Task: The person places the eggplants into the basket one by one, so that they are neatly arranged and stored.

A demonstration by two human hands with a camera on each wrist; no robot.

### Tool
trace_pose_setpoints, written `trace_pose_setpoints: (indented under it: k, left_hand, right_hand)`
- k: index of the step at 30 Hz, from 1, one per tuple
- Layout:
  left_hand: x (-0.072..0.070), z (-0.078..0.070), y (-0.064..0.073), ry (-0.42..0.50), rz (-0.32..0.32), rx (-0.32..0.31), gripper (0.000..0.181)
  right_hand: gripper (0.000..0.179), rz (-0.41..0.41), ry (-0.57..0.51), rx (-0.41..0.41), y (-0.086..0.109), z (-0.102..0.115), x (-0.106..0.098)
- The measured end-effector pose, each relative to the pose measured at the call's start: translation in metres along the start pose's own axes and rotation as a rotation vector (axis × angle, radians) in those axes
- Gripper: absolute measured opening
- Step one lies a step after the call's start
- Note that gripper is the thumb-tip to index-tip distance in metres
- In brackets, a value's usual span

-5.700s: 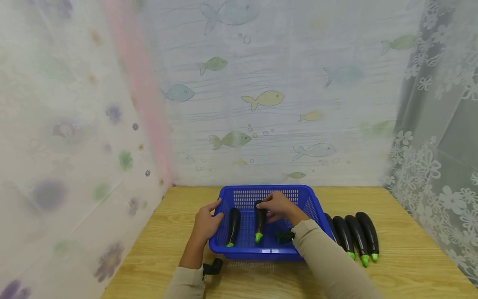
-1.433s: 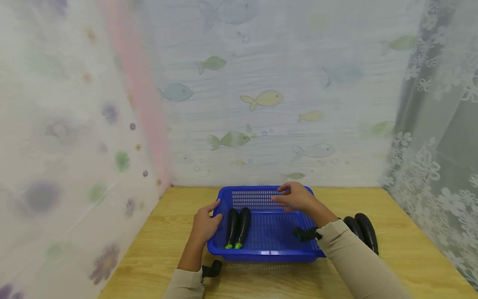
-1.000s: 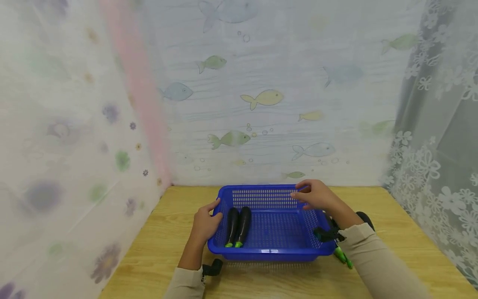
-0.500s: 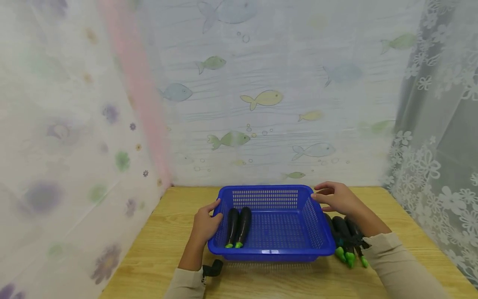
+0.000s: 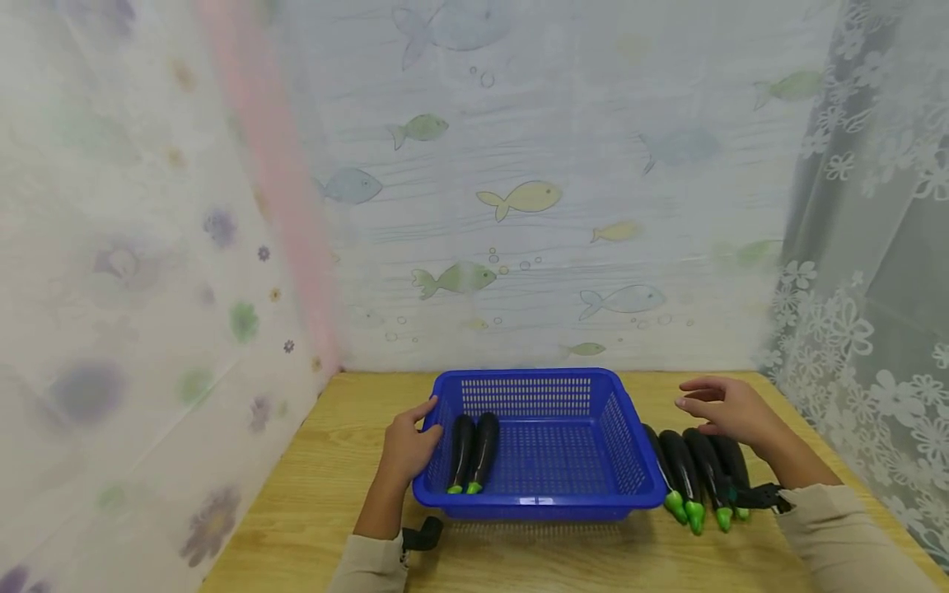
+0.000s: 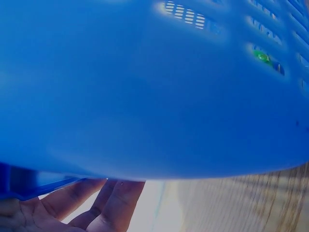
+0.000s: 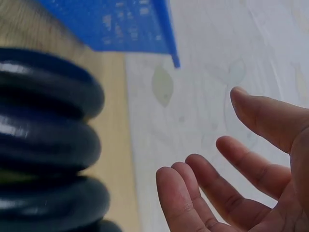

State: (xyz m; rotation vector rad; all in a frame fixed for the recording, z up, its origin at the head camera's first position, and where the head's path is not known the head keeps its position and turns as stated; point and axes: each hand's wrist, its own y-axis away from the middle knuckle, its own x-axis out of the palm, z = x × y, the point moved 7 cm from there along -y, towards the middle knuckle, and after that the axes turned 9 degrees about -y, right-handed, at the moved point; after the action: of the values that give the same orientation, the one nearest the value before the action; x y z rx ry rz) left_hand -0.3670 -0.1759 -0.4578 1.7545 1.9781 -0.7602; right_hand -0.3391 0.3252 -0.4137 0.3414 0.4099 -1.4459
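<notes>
Right hand (image 5: 734,409) is drifting rightward, half-spread, empty; left hand (image 5: 408,445) seemingly gripping basket (image 5: 482,499). On wooden table (image 5: 311,494), by fish-print wall (image 5: 474,156), eggplants (image 5: 680,465) are gleaming.

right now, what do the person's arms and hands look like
The left sleeve and right sleeve are plain beige. A small black device sits at the end of each. The left hand and right hand wear no gloves.

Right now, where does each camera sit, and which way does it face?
Head: on the head, facing forward, down at the blue basket; left hand, right hand and sleeves show.
Left wrist: on that wrist, facing the basket close up; left fingers show.
Right wrist: on that wrist, facing eggplants beside the basket; right hand shows.
Head and right wrist share those eggplants.
</notes>
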Motion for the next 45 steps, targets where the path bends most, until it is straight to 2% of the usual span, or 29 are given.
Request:
trace_pose_setpoints:
  k: [10, 21, 33, 39, 45]
  left_hand:
    - [0.0, -0.003, -0.002, 0.002, 0.002, 0.019, 0.055]
    - [-0.005, 0.006, -0.003, 0.033, -0.008, 0.038, 0.055]
    - [-0.009, 0.008, -0.002, 0.032, 0.006, 0.027, 0.056]
    - [-0.007, 0.009, -0.003, 0.045, 0.011, 0.033, 0.055]
    - [-0.007, 0.007, -0.001, 0.047, 0.006, 0.043, 0.055]
  right_hand:
    - [0.067, -0.084, 0.079, 0.017, 0.01, -0.031, -0.023]
    - [0.064, -0.168, 0.162, 0.002, 0.015, -0.061, -0.03]
    - [0.069, -0.142, 0.11, 0.043, 0.017, -0.083, -0.029]
    - [0.074, -0.117, 0.062, 0.107, 0.019, -0.093, -0.027]
    - [0.075, -0.112, 0.072, 0.121, 0.019, -0.1, -0.025]
